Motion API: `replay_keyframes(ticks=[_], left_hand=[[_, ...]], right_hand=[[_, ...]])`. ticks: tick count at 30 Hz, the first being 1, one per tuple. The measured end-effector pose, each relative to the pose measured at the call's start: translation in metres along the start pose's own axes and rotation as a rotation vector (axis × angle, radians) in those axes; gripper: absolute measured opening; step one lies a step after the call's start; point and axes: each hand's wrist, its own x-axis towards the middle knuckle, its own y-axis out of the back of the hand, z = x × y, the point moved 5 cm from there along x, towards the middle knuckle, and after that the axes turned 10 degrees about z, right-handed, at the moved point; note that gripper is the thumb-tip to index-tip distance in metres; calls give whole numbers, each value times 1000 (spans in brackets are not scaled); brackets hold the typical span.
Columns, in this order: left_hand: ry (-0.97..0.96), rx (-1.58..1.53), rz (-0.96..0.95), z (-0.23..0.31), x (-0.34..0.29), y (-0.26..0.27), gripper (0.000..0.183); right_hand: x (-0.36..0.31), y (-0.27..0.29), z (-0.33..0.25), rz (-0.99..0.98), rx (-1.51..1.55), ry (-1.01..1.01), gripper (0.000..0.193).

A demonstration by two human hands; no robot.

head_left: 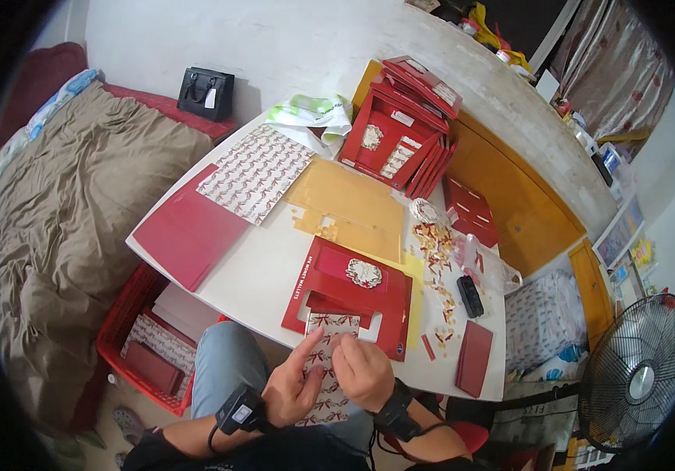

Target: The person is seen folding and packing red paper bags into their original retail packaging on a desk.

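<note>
A narrow patterned card (329, 386) is gripped in the left hand (289, 394), its face pressed by the thumb, while the right hand (365, 375) is curled over its right side, though whether anything is pinched there cannot be told. Just beyond the hands, a red carton (345, 286) is laid flat on the table (239, 290), and a dark red folder (474, 359) is set to their right. Farther off, ahead and rightward, small scraps (434, 250) are strewn before stacked red cartons (392, 122).

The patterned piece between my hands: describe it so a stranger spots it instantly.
Find the white table; by its near edge are the left hand and right hand. Between them is the patterned piece, narrower than the similar sheet lying on the table.
</note>
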Motion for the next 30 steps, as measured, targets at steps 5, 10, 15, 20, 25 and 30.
replay_keyframes(ticks=[5, 10, 15, 20, 25, 30], left_hand=[[-50, 95, 4, 3, -3, -1, 61], [-21, 76, 0, 3, -3, 2, 61], [-7, -20, -6, 9, 2, 1, 60], [37, -27, -47, 12, 3, -4, 59], [-39, 54, -50, 11, 3, -3, 60], [-2, 27, -42, 3, 0, -4, 60]], right_hand=[[-6, -5, -11, -72, -55, -11, 23], [-5, 3, -9, -30, 15, -95, 21], [4, 14, 17, 128, 263, -304, 23], [5, 15, 18, 95, 245, -365, 24], [1, 11, 14, 65, 187, -314, 25], [1, 10, 12, 74, 155, -278, 27]])
